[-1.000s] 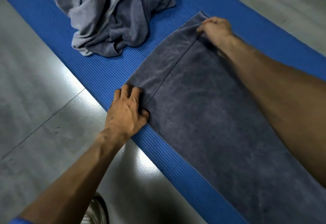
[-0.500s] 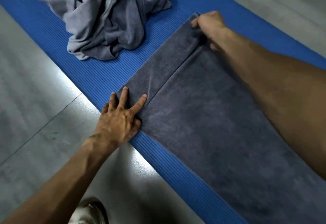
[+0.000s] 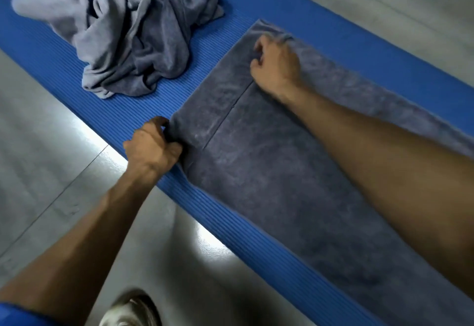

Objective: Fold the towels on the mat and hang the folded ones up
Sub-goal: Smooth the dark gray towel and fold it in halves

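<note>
Your right forearm hides the middle of the dark grey towel (image 3: 269, 184), whose near end runs off the right and lower edges. Your left hand (image 3: 151, 146) covers that towel's corner, the crumpled towel pile (image 3: 133, 33) blurs at its far left, and the shoe (image 3: 130, 310) is cut off below

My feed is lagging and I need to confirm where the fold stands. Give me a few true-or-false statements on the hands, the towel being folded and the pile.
1. The left hand pinches the near corner of the dark towel. True.
2. The right hand lies flat and open on the towel. False: its fingers are curled onto the cloth near the far corner.
3. The crumpled towels lie on the blue mat beyond the dark towel. True.
4. The dark towel hangs off the mat onto the floor. False: it lies on the mat.
5. A shoe shows at the bottom edge. True.
</note>
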